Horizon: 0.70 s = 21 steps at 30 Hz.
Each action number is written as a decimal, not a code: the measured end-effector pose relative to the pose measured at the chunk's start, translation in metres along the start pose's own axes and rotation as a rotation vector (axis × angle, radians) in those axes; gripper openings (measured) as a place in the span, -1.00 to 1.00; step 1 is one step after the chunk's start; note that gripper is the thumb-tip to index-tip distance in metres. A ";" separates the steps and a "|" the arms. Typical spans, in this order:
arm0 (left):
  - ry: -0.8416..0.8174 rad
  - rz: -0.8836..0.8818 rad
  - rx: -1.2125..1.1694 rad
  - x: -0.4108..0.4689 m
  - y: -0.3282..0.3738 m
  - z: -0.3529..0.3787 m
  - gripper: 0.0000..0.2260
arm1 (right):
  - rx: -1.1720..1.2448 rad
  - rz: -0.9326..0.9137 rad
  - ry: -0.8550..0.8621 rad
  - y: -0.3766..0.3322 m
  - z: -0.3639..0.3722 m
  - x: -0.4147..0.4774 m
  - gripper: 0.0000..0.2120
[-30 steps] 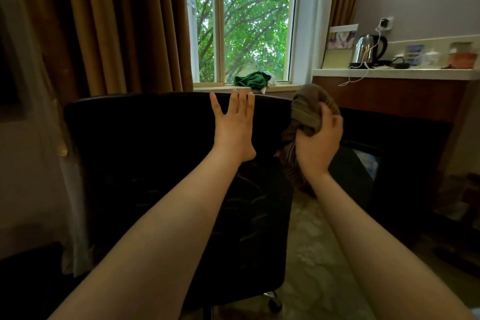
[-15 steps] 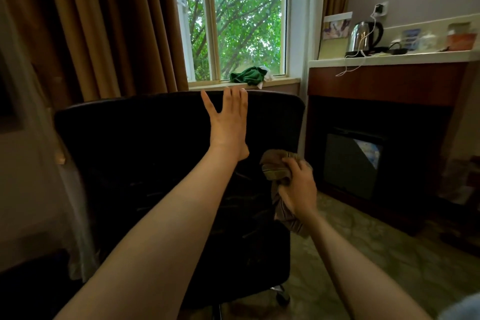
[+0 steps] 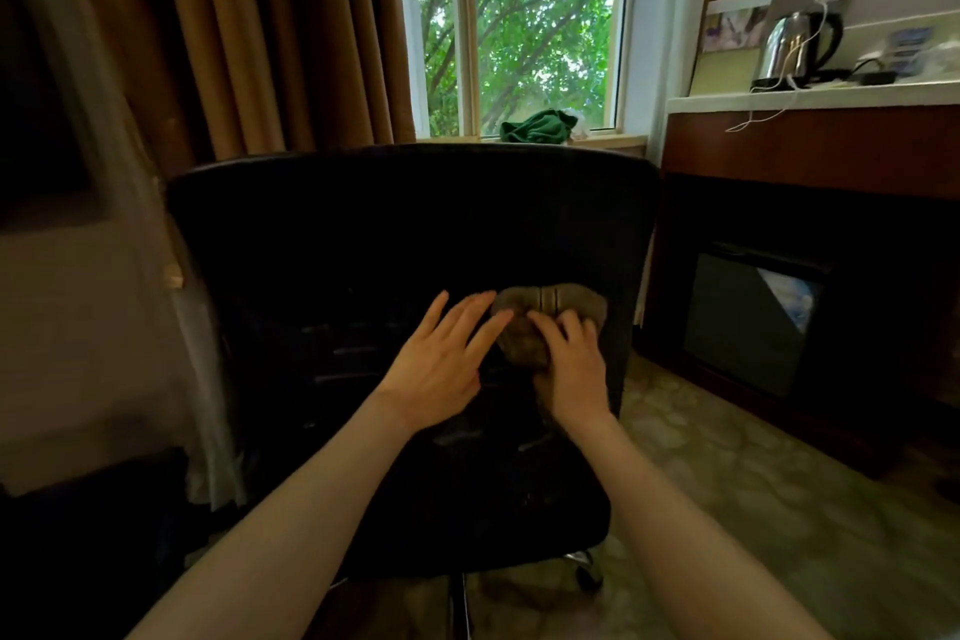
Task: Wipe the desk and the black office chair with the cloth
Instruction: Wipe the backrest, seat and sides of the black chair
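Observation:
The black office chair (image 3: 363,234) stands in front of me with the rear of its backrest facing me. A bunched brown-grey cloth (image 3: 550,307) lies against the middle of the backrest. My right hand (image 3: 574,369) grips the cloth from below and holds it against the chair. To its left, my left hand (image 3: 441,364) lies flat on the backrest with straight fingers, the fingertips touching the cloth's left edge. The chair's seat is hidden behind the backrest.
Brown curtains (image 3: 249,31) hang at the left of a window (image 3: 519,16), where a green cloth (image 3: 537,126) lies on the sill. At the right is a wooden counter (image 3: 810,146) with a kettle (image 3: 797,47), and a dark cabinet beneath. Patterned carpet (image 3: 727,499) lies at the right.
My left hand came down from the top edge of the backrest to its middle. My right hand carried the cloth down from the chair's top right corner to the middle of the backrest.

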<state>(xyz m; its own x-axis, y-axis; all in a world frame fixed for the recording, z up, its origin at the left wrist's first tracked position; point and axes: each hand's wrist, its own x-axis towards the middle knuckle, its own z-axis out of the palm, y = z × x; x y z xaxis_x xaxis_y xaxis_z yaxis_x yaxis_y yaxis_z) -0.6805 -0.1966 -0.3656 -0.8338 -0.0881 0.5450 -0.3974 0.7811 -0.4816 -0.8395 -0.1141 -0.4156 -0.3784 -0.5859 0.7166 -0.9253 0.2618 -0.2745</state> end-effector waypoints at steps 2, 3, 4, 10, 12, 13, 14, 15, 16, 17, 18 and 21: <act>-0.031 -0.028 -0.053 -0.009 -0.005 0.010 -0.24 | -0.033 -0.007 -0.160 0.005 0.015 -0.011 -0.37; -0.073 -0.059 -0.069 -0.013 -0.008 0.014 -0.27 | -0.049 0.012 -0.262 0.008 0.021 -0.014 -0.40; -0.116 -0.082 -0.074 -0.016 -0.008 0.015 -0.29 | -0.042 0.029 -0.341 0.010 0.023 -0.018 -0.43; -0.339 -0.052 -0.206 -0.015 0.023 0.004 -0.27 | 0.064 0.021 -0.437 0.008 -0.006 -0.019 -0.50; -0.266 -0.053 -0.289 -0.002 0.038 -0.001 -0.26 | 0.120 -0.037 -0.346 0.008 -0.023 -0.017 -0.50; -0.220 -0.079 -0.350 0.005 0.045 -0.002 -0.28 | 0.143 -0.061 -0.301 0.009 -0.031 -0.017 -0.49; -0.172 -0.123 -0.414 0.015 0.053 -0.004 -0.32 | 0.157 -0.076 -0.249 0.010 -0.041 -0.019 -0.48; -0.121 -0.159 -0.464 0.025 0.059 -0.006 -0.37 | 0.167 -0.072 -0.185 0.012 -0.051 -0.021 -0.46; -0.075 -0.166 -0.484 0.037 0.064 -0.009 -0.42 | 0.174 -0.045 -0.106 0.015 -0.061 -0.022 -0.45; -0.029 -0.125 -0.484 0.052 0.071 -0.014 -0.47 | 0.173 0.002 -0.022 0.021 -0.072 -0.023 -0.45; 0.035 -0.042 -0.456 0.068 0.076 -0.017 -0.52 | 0.156 0.039 0.073 0.029 -0.082 -0.023 -0.48; 0.288 0.156 -0.257 0.121 0.086 -0.021 -0.61 | 0.000 0.074 0.307 0.063 -0.097 -0.005 -0.55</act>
<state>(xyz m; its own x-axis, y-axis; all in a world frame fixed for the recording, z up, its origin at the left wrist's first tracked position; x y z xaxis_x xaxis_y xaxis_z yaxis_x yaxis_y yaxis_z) -0.8076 -0.1269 -0.3271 -0.7207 0.1915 0.6663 -0.1361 0.9033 -0.4068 -0.8937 -0.0202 -0.3742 -0.4193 -0.3067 0.8545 -0.8954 0.2949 -0.3335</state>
